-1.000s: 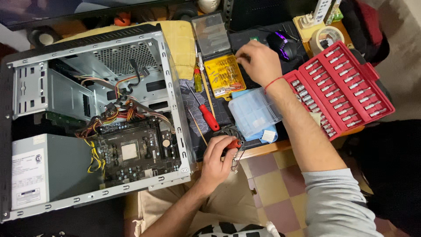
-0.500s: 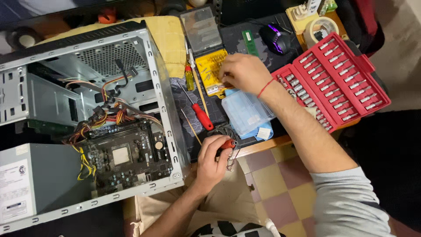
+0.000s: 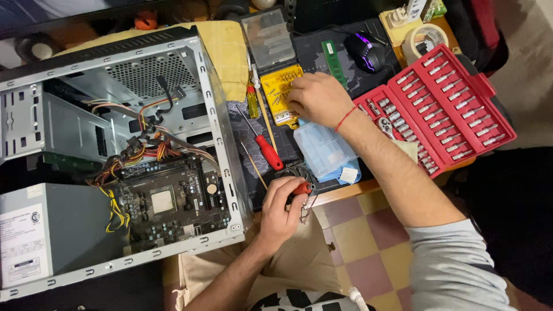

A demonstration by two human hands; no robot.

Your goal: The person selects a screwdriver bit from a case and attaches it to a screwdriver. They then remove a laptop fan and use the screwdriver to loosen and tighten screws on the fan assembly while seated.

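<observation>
Left hand [image 3: 280,210]: at the desk's near edge, just beside the open computer case's front corner, fingers clenched round a small red-handled tool [image 3: 302,188]; what its tip touches I cannot tell.
Right hand [image 3: 315,99]: further back on the desk, resting over the yellow bit tray [image 3: 277,86], fingertips curled down into it as if pinching something; whether they grasp a bit is hidden. A red thread circles the wrist.
Yellow bit tray: open, its clear lid [image 3: 268,39] folded back toward the desk's far edge.
Red-handled screwdriver [image 3: 266,148]: lying loose on the dark mat between the two hands, tilted, untouched.
Blue plastic box [image 3: 324,150]: just beside the right wrist, toward the near edge.
Red socket set [image 3: 455,109]: open, on the desk's right side.
Computer case [image 3: 127,155]: on its side at the left, panel off, motherboard [image 3: 170,201] and coloured cables showing.
Mouse [image 3: 367,52]: at the far edge, well apart from both hands.
</observation>
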